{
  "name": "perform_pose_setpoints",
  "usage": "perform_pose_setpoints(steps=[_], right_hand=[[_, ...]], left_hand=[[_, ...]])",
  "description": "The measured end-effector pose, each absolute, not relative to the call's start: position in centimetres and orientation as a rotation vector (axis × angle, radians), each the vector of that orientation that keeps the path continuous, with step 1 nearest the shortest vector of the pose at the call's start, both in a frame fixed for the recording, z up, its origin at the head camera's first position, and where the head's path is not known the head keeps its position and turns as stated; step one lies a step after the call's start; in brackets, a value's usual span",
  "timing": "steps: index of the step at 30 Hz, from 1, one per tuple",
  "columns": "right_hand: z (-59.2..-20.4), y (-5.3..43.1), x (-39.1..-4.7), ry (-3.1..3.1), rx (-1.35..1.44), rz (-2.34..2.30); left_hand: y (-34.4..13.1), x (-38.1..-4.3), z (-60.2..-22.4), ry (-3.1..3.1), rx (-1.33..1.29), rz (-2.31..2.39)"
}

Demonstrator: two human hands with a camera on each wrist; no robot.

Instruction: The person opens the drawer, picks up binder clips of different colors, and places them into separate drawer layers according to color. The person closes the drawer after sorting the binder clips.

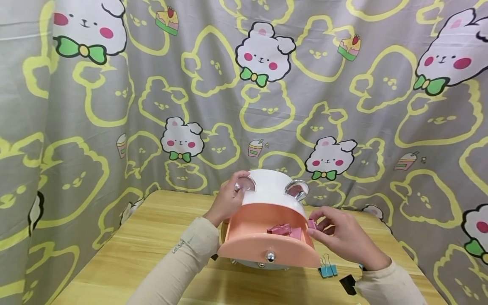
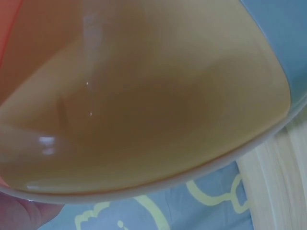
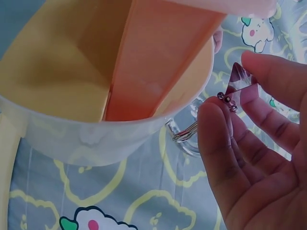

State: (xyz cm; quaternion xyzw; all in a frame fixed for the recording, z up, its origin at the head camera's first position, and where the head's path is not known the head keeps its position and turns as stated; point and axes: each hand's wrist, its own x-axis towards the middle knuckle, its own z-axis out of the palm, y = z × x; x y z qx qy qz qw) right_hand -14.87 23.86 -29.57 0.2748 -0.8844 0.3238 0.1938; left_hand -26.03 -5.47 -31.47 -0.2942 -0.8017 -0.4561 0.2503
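Observation:
A white drawer box [image 1: 268, 190] with silver-rimmed ears stands on the table, its peach drawer [image 1: 248, 248] pulled out. Several pink binder clips [image 1: 280, 229] lie inside the drawer. My left hand [image 1: 227, 200] grips the box by its left ear; in the left wrist view only a bit of that hand shows below the rim. Just outside the drawer's right side, my right hand [image 1: 345, 235] pinches a pink binder clip [image 3: 248, 92] between thumb and fingers. The clip's wire handles are hard to make out.
A blue binder clip [image 1: 328, 270] and a black binder clip [image 1: 348, 284] lie on the wooden table [image 1: 152, 237], near the right forearm. Behind the table hangs a grey patterned curtain [image 1: 221, 101]. A silver knob [image 1: 270, 256] sticks out from the drawer front.

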Motion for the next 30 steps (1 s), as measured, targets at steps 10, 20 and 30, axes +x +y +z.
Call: perform_pose_setpoints(steps=[10,20,30], right_hand=[[-29.3,23.2,-14.8,-2.431,0.843,0.899],[-28.9,22.6,-14.9,-2.408,0.907,0.888],[-28.9,22.0,-15.0,-2.419,0.944,0.922]], left_hand=[[-5.5,-26.3,-31.6,-2.169,-0.814,-1.23],[-5.6,-26.2,-31.6,-2.199,-0.792,-1.245],[-5.6,-26.2,-31.6,-2.176,-0.803,-1.239]])
